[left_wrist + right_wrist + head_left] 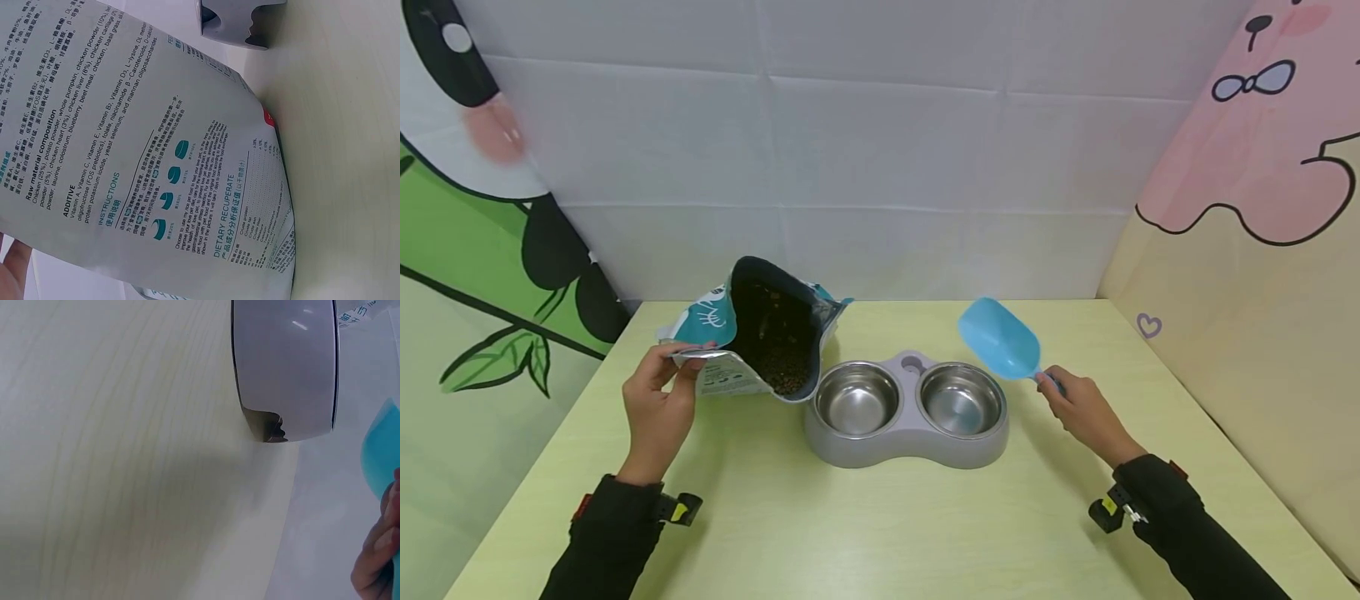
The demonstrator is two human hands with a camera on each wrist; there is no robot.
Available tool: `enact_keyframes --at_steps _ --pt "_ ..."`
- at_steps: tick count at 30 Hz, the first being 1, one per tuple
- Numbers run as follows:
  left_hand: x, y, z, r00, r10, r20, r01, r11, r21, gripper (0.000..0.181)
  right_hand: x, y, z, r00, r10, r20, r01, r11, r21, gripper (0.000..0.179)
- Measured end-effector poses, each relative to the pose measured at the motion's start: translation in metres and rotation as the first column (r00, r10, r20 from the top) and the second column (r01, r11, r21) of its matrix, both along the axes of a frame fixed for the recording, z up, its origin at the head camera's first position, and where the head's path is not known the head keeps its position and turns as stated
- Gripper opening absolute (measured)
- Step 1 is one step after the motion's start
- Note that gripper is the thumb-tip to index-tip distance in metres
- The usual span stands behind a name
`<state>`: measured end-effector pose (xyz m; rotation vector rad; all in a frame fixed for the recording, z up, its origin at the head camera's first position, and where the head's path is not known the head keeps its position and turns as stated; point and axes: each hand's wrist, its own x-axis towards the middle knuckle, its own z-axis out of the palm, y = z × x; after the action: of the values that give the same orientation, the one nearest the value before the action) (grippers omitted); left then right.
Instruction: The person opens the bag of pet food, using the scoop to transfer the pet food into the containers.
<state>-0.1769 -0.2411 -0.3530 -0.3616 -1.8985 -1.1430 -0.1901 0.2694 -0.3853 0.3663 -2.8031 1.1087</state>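
My left hand (658, 408) pinches the rim of a teal and white pet food bag (718, 379), which leans with its wide mouth facing me. Brown kibble (786, 367) lies inside the bag. The left wrist view is mostly filled by the bag's printed back (144, 169). In my right hand (1086, 408) is the handle of a blue scoop (1000, 337), raised behind and right of the bowls. A grey double feeder (910, 446) stands between the hands, holding a left steel bowl (857, 400) and a right steel bowl (961, 402), both without kibble.
The pale wood-grain table (850, 533) ends at a white back wall (887, 150). Side panels with cartoon prints flank it, a green one (475, 250) at left and a pink and cream one (1247, 183) at right. The bag's lower right edge is right beside the feeder.
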Motion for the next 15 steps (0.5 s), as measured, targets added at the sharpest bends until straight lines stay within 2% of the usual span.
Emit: enact_keyframes --at_steps 15 --pt "-0.001 0.000 -0.004 1.000 -0.012 -0.001 0.012 1.000 0.014 0.018 0.003 -0.013 0.014 0.999 0.043 -0.020 -0.042 0.999 0.027 0.027"
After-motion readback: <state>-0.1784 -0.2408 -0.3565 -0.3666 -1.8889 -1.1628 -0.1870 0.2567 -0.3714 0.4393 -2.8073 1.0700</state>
